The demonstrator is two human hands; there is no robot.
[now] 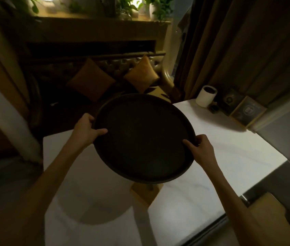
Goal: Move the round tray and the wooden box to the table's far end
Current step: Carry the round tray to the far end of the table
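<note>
Dark round tray (144,137), raised rim, empty, held aloft.

Dark matt round tray (144,139) with grainy surface, pale wooden box (146,193), smooth glossy white table (229,157)

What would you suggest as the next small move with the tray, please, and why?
Probably carry the tray forward and lower it flat near the table's far end. Both hands, left and right, hold it by its rim, lifted and tilted over the table, and it partly hides the wooden box beneath. The white cup and picture frame fill the far right corner, so aim left of them.
</note>
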